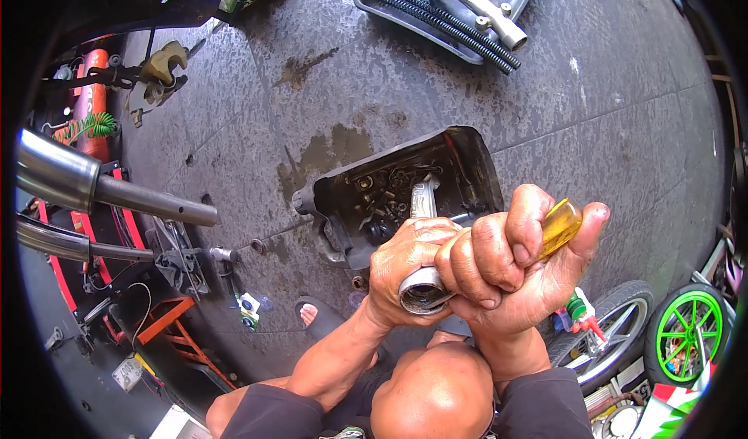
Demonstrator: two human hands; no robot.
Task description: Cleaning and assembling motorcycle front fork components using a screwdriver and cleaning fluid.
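My left hand [407,256] is wrapped round a silver motorcycle fork leg [423,199]. The leg's open, ring-shaped end points up toward me, while its far end reaches down into a black plastic pan [480,152] on the floor. Several small nuts and other metal parts lie in the pan. Closed in a fist, my right hand [499,271] grips a screwdriver [562,229] by its clear yellow handle. That fist is right beside the fork leg's open end. The screwdriver's shaft is hidden, so I cannot tell whether its tip touches the leg.
A grey tray [366,4] at the top holds two black coil springs [448,26] and another silver fork leg [475,7]. Chrome tubes [58,170] jut in from the left, near a red cylinder [95,100]. At lower right stand a green wheel [689,334] and a silver-rimmed wheel [635,314].
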